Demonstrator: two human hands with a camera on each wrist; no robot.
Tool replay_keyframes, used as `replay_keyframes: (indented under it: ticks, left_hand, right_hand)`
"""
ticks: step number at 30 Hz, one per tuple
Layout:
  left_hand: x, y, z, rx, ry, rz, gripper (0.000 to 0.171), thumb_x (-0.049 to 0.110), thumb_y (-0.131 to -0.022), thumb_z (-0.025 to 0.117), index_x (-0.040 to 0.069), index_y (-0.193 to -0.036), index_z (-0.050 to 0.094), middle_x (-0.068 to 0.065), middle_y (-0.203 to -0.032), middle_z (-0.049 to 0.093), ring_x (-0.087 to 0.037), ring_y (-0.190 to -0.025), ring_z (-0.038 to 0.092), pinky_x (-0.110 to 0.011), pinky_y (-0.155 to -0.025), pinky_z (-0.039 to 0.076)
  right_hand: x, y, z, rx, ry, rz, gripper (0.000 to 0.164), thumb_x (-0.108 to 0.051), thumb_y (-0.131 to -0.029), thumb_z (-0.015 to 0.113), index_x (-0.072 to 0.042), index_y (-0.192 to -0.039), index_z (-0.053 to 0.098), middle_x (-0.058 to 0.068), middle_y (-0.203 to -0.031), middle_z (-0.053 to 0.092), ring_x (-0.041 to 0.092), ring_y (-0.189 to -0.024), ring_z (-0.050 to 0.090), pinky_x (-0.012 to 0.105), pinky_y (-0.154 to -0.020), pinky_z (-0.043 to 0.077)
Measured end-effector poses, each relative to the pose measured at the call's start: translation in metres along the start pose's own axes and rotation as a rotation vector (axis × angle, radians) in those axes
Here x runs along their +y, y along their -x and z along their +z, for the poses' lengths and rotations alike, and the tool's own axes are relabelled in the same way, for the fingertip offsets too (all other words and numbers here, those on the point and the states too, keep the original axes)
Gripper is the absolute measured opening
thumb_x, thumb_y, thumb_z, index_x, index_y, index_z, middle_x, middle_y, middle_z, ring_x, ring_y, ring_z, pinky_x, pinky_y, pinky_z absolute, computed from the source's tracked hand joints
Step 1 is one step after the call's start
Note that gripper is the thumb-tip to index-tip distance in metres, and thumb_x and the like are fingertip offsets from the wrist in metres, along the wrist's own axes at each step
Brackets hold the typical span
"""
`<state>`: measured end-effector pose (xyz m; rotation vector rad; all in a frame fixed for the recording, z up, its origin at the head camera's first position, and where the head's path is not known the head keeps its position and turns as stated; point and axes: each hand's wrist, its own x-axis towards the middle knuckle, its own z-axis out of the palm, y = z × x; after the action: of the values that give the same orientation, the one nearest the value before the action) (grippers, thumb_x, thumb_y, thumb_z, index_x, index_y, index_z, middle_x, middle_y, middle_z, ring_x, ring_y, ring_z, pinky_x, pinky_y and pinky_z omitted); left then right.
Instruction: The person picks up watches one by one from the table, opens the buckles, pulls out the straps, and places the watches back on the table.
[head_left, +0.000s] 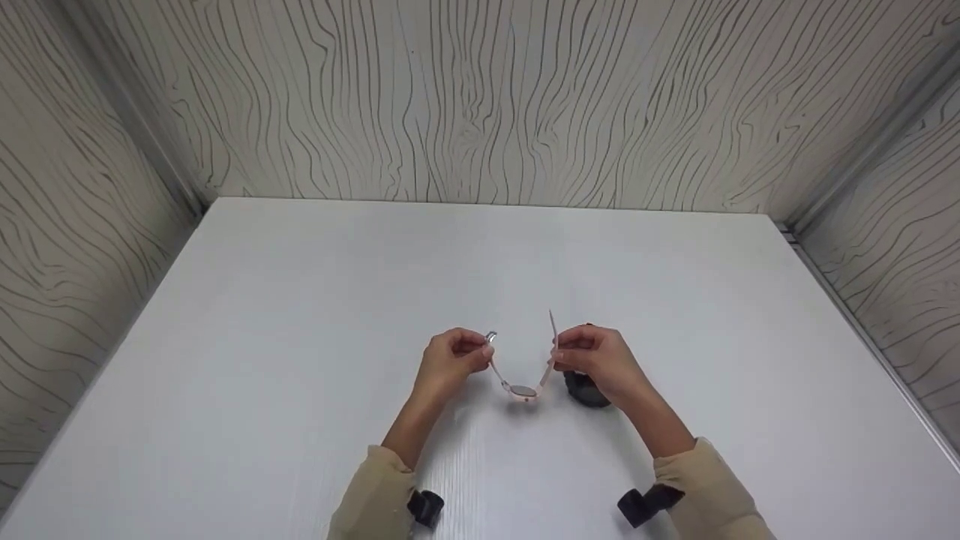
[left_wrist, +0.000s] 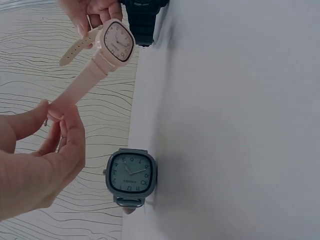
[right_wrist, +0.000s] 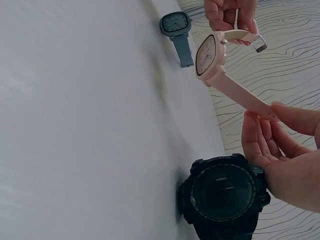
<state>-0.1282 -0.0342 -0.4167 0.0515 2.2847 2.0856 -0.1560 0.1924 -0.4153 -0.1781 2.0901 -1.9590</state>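
Note:
A pale pink wristwatch with a rounded-square dial hangs unfastened between both hands, its strap ends raised in a U above the table. My left hand pinches the strap end with the silver buckle. On the other side, my right hand pinches the holed strap between thumb and fingers, with its tip sticking up past them. Close under the right hand sits a chunky black round watch, partly covered in the head view. Near the left hand a blue-grey square watch shows in both wrist views; the head view hides it.
The white tabletop spreads around the hands. Wood-grain patterned panels rise at the back and both sides. A small black device is worn at the left sleeve, and another black device at the right.

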Motion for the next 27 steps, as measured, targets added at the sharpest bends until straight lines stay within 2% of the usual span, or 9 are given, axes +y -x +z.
replay_keyframes:
  ticks: [4, 12, 18, 22, 27]
  left_hand:
    - [-0.005, -0.004, 0.002, 0.025, -0.037, -0.05, 0.013, 0.002, -0.084, 0.063, -0.005, -0.094, 0.06, -0.009, -0.082, 0.061, -0.017, -0.077, 0.063, -0.026, -0.072, 0.052]
    - [-0.006, -0.009, 0.002, 0.033, -0.083, -0.068, 0.013, 0.003, -0.083, 0.064, -0.005, -0.093, 0.061, -0.008, -0.08, 0.061, -0.019, -0.074, 0.064, -0.026, -0.069, 0.053]
    - [-0.008, -0.013, 0.003, 0.042, -0.089, -0.1, 0.012, 0.002, -0.083, 0.064, -0.006, -0.092, 0.061, -0.01, -0.08, 0.062, -0.02, -0.075, 0.065, -0.027, -0.068, 0.053]
    - [-0.01, -0.017, 0.004, 0.065, -0.105, -0.13, 0.011, 0.002, -0.083, 0.064, -0.006, -0.091, 0.062, -0.01, -0.08, 0.061, -0.019, -0.074, 0.065, -0.026, -0.067, 0.053]
    - [-0.013, -0.02, 0.006, 0.092, -0.139, -0.138, 0.01, 0.001, -0.082, 0.065, -0.005, -0.089, 0.063, -0.01, -0.078, 0.062, -0.018, -0.072, 0.065, -0.024, -0.065, 0.053]
  right_hand:
    - [-0.001, -0.003, 0.002, 0.009, 0.017, 0.031, 0.013, 0.006, -0.079, 0.063, 0.007, -0.091, 0.059, 0.01, -0.082, 0.063, 0.018, -0.075, 0.064, 0.032, -0.072, 0.053]
    - [-0.004, -0.008, 0.005, 0.004, 0.05, 0.097, 0.02, 0.008, -0.079, 0.062, 0.017, -0.095, 0.053, 0.01, -0.077, 0.062, 0.018, -0.07, 0.064, 0.031, -0.068, 0.054]
    - [-0.006, -0.014, 0.007, 0.002, 0.078, 0.154, 0.022, 0.009, -0.078, 0.062, 0.018, -0.096, 0.053, 0.009, -0.075, 0.06, 0.017, -0.068, 0.063, 0.031, -0.067, 0.054]
    - [-0.006, -0.02, 0.009, 0.038, 0.123, 0.212, 0.023, 0.009, -0.077, 0.063, 0.016, -0.096, 0.054, 0.011, -0.076, 0.06, 0.019, -0.067, 0.064, 0.031, -0.066, 0.054]
    - [-0.006, -0.025, 0.01, 0.035, 0.143, 0.251, 0.021, 0.011, -0.077, 0.062, 0.016, -0.095, 0.054, 0.012, -0.076, 0.058, 0.019, -0.065, 0.063, 0.031, -0.064, 0.054]
